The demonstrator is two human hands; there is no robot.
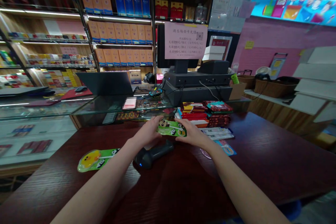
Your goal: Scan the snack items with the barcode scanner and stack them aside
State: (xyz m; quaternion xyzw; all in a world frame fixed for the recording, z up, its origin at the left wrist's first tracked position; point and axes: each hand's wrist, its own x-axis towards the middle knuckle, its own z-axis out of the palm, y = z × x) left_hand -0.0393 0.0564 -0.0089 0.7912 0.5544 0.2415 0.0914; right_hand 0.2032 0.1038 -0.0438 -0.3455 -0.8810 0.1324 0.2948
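A packaged lollipop on a green panda-print card is held level between my two hands, above the dark wooden counter. My left hand closes on its left end, where a panda face shows. At the other end, my right hand grips the card with thumb and fingers. Below my left hand lies a black barcode scanner with a small blue light. A second packaged lollipop, with a yellow duck face, rests to the left, partly hidden by my left forearm.
Behind my right hand are stacked red snack packets, with white flat packages and a blue card nearer. A glass display case borders the counter, bearing a laptop and a cash register. Stocked shelves stand beyond.
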